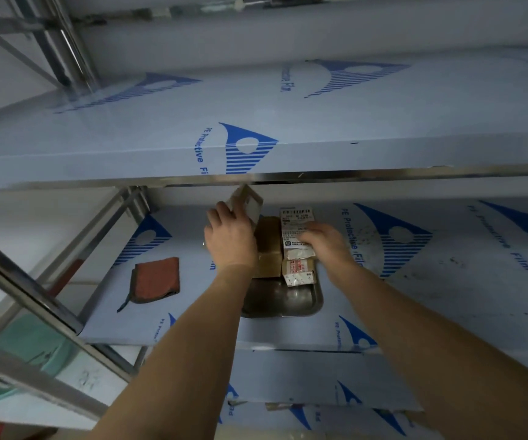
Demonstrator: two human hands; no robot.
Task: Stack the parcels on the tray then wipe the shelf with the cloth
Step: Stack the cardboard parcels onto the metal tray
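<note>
A steel tray (pixel 283 301) lies on the middle shelf (pixel 431 281), which is covered in blue-printed protective film. On the tray lie a plain brown parcel (pixel 269 246) and, to its right, parcels with white shipping labels (pixel 297 246). My left hand (pixel 229 239) grips a small pale parcel (pixel 246 203), tilted on edge above the brown one. Resting on the labelled parcels, my right hand (pixel 327 244) has its fingers on the label. A folded red-brown cloth (pixel 156 281) lies on the shelf left of the tray.
The upper shelf (pixel 256 128) overhangs just above the hands, its steel front edge close over the held parcel. Steel frame posts (pixel 43 287) run at the left. Lower shelves show below, with green items at bottom left.
</note>
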